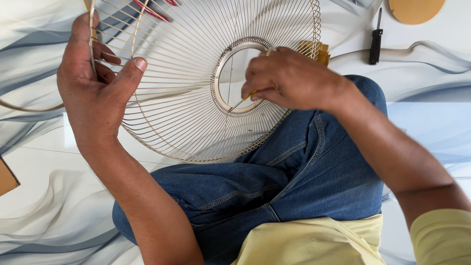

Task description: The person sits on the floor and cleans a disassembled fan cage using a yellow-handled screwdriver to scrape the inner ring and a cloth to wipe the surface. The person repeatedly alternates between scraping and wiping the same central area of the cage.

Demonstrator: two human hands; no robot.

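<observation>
Left hand [91, 93] grips the outer rim of the round cream wire fan guard [186, 98], fingers curled through the spokes, thumb pressed across them. The guard rests over the person's blue-jeaned knee [294, 167]. Right hand [289, 78], fingers pinched shut, holds a thin yellow-handled tool [247, 97] at the guard's centre ring. A black-handled screwdriver [376, 41] lies on the marbled white floor [431, 64], near its top right edge.

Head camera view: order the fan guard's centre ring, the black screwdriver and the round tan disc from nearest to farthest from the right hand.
From the right hand:
1. Centre ring of the fan guard, right beside the fingers.
2. Black screwdriver, on the floor to the upper right.
3. Round tan disc, at the top edge, beyond the screwdriver.
</observation>
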